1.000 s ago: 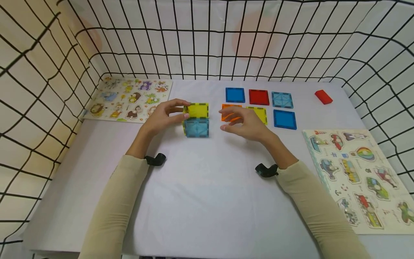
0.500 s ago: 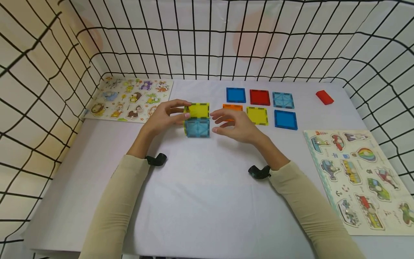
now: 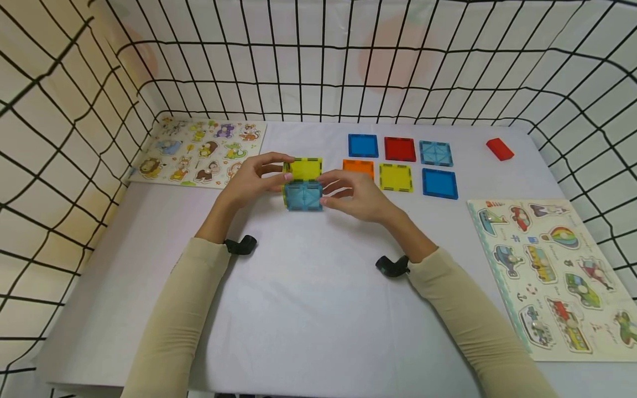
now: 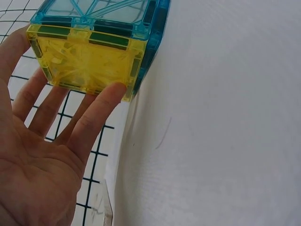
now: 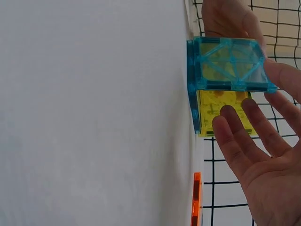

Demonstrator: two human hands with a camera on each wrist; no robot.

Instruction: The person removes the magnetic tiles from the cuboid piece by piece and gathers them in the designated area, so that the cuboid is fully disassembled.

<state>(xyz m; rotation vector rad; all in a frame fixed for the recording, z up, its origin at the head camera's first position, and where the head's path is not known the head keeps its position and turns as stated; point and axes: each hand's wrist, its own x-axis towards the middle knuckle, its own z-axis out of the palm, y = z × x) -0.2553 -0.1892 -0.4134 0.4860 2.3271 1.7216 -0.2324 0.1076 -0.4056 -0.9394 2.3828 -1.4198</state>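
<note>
A small box of magnetic tiles (image 3: 303, 196) stands mid-table, with a light blue tile in front and yellow tiles at its side and upper part. At the left, my left hand (image 3: 252, 174) holds the box, its thumb and fingers spread around the yellow side panel (image 4: 84, 66). My right hand (image 3: 355, 196) is at the right edge, its fingers loosely spread. In the right wrist view, the right thumb (image 5: 284, 77) meets the corner of the light blue tile (image 5: 230, 63), while the other fingers (image 5: 230, 120) overlap the yellow panel (image 5: 214, 101) behind.
Behind the right hand lie flat tiles: orange (image 3: 359, 166), yellow (image 3: 396, 177), red (image 3: 400, 149), light blue (image 3: 436, 153) and dark blue ones (image 3: 440, 183). A red block (image 3: 500, 149) lies farther right. Picture boards (image 3: 199, 149) flank the table, bounded by a black wire grid (image 3: 322, 84).
My right hand has moved left from over the orange and yellow tiles to the right edge of the tile box. The left hand has stayed on the box.
</note>
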